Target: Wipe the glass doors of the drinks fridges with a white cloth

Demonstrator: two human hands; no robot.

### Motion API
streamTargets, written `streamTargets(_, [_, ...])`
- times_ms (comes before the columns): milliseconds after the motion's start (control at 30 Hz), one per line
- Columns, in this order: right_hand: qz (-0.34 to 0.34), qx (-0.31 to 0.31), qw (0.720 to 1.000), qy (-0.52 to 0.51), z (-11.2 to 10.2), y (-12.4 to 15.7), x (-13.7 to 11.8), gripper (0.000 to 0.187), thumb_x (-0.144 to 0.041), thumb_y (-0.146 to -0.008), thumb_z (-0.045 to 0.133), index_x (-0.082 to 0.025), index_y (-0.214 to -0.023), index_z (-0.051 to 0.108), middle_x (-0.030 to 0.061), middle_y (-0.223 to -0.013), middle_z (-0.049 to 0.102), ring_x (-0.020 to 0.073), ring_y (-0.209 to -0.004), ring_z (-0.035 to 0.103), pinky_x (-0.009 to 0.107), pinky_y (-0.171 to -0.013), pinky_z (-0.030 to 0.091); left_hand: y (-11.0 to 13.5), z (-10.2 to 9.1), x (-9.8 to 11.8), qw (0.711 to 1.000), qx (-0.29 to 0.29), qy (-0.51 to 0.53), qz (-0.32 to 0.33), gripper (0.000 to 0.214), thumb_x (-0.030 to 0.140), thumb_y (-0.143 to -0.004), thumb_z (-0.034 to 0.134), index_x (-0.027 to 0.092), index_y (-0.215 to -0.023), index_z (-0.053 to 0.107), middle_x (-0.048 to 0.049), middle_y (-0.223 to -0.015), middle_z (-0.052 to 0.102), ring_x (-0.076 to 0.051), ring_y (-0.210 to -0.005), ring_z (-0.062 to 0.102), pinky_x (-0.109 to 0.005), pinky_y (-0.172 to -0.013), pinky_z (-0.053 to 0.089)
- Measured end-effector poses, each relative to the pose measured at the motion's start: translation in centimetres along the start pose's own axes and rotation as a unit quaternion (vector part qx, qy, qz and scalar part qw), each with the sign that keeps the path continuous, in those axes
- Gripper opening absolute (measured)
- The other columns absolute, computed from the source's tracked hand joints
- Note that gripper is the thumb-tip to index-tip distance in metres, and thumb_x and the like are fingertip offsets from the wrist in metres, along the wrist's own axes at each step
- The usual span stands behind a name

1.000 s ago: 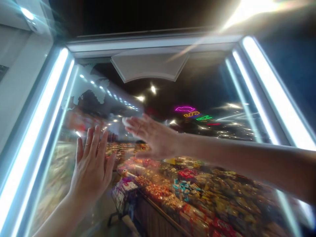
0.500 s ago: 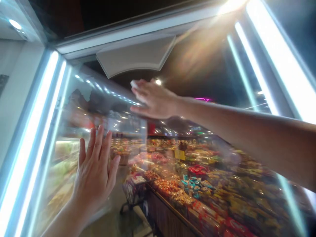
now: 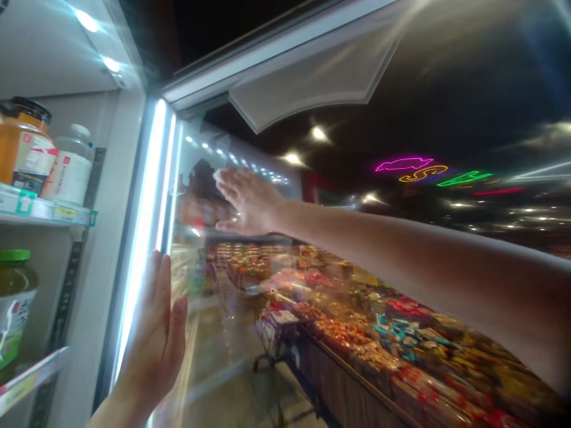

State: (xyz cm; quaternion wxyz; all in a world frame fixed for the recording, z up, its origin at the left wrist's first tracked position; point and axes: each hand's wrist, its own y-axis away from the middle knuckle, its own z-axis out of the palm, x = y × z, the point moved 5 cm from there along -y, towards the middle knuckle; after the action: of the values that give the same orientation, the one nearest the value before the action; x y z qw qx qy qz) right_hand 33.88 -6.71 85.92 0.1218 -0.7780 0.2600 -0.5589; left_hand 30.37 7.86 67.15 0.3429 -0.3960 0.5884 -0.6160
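My left hand point(image 3: 154, 351) lies flat on the glass door point(image 3: 214, 368) of a cooler, fingers stretched upward, right beside the door's lit edge strip point(image 3: 143, 238). My right arm reaches across the pane, and my right hand point(image 3: 247, 202) presses high on the glass with its fingers extended. A small white cloth point(image 3: 218, 175) shows under its fingertips. The glass around that hand looks fogged or smeared.
To the left, the cooler's shelves hold an orange jar point(image 3: 24, 142), a white bottle point(image 3: 71, 163) and a green-lidded jar point(image 3: 13, 303). The glass shows a shop aisle with a shopping cart point(image 3: 276, 333), long displays of packaged goods point(image 3: 401, 351) and neon signs point(image 3: 404, 164).
My right hand went up the glass with the cloth, then over toward the lit edge. The view swung left, bringing the cooler shelves into sight. My left hand stays flat on the glass.
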Motion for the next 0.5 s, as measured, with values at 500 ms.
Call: streamTargets(500, [-0.217,0.009,0.968,0.123,8.9,-1.9,-14.9,0.097,-0.08,-0.082,0.009,-0.031,-0.159,0.042,-0.0056,-0.168,0.028,0.0187,-0.158,0.026,0.036,-0.13,0.024,2.6,1.1,-4.7,0.998,0.016,0.06,-0.031,0.07,0.027,-0.104,0.032,0.028,-0.166,-0.001,-0.0018,-0.176,0.003,-0.026,-0.162,0.005,-0.052,-0.134,0.011])
